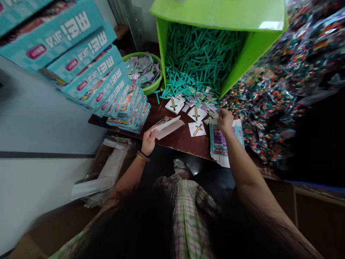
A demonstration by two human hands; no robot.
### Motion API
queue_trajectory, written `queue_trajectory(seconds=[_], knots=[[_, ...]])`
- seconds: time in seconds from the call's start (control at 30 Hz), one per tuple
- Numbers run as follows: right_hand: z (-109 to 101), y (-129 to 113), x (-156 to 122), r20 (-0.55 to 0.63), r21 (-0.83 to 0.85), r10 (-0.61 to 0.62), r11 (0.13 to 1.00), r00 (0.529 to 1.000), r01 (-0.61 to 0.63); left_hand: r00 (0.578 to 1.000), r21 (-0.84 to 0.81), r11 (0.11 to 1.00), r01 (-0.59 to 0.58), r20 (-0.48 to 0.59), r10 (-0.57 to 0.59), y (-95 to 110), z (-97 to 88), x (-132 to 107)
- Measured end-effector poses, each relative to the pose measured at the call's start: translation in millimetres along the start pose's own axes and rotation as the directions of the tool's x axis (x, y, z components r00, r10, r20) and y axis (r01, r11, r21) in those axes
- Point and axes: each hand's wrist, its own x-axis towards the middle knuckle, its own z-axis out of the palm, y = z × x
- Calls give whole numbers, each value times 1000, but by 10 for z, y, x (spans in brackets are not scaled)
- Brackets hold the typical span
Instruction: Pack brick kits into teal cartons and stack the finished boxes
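My left hand (149,141) grips one end of a flat white carton (169,126) lying on the dark wooden table (180,140). My right hand (225,120) is curled with its fingertips down among small square packets (201,101) spilled near the green box; whether it holds one is hidden. Under my right wrist lies a stack of flat printed cartons (222,142). Three white cards with a sword picture (197,128) lie between my hands.
A green box (215,14) on its side spills teal plastic sticks (199,61). A green bowl (155,86) holds more packets. Stacked teal boxes (88,61) lean at the left. Clear bags of coloured beads (283,90) pile at the right.
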Motion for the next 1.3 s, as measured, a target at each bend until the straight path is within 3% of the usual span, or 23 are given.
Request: queue_trajectory(seconds=[0.1, 0.17, 0.23, 0.33, 0.37, 0.43, 0.53, 0.6, 0.67, 0.73, 0.83, 0.93, 1.03, 1.13, 1.23, 1.3], knots=[[-93, -184, -171, -100, 186, -42, 981, 994, 60, 1000, -6, 1000, 4, -12, -4, -10, -12, 14], [-180, -469, -398, -202, 252, -190, 938, 961, 238, 999, -4, 1000, 18, -42, -18, -9, 5, 20], [-245, -880, -695, -241, 244, -450, 829, 860, 503, 997, 16, 1000, 27, -77, -26, 2, 50, 30], [-244, -1525, -1078, -118, 201, -766, 604, 631, 771, 992, 59, 998, 23, -127, -15, 27, 135, 64], [-225, -1675, -1146, -87, 193, -803, 567, 589, 801, 990, 69, 997, 19, -140, -10, 35, 157, 82], [-196, -1786, -1178, -74, 182, -785, 596, 615, 782, 987, 90, 996, 8, -163, 6, 47, 180, 120], [-243, -1426, -1022, -128, 155, -630, 750, 766, 643, 990, 150, 988, -44, -123, 62, 52, 191, 149], [-361, -920, -839, -182, 114, -495, 848, 850, 518, 992, 212, 971, -111, -36, 122, 29, 223, 115], [-545, -322, -637, -260, 56, -345, 927, 902, 370, 978, 297, 932, -208, 91, 189, -39, 294, 26], [-766, 260, -459, -366, -7, -179, 982, 913, 190, 947, 411, 858, -307, 221, 233, -165, 393, -102], [-1067, 942, -285, -497, -79, 40, 993, 867, -91, 916, 580, 721, -380, 348, 202, -417, 534, -288], [-1236, 1349, -175, -516, -99, 81, 983, 853, -153, 916, 684, 621, -382, 367, 160, -612, 612, -352], [-1351, 1566, -34, -517, -23, 69, 995, 853, -94, 932, 744, 567, -353, 333, 143, -652, 631, -279], [-1534, 1620, 109, -545, 92, 105, 994, 832, -65, 942, 762, 561, -323, 314, 116, -567, 613, -189], [-1672, 1385, 37, -663, 187, 136, 982, 736, -14, 946, 705, 640, -306, 301, 120, -445, 611, -201], [-1580, 1011, -255, -705, 188, 72, 978, 705, 88, 946, 578, 767, -278, 303, 115, -373, 665, -268]])
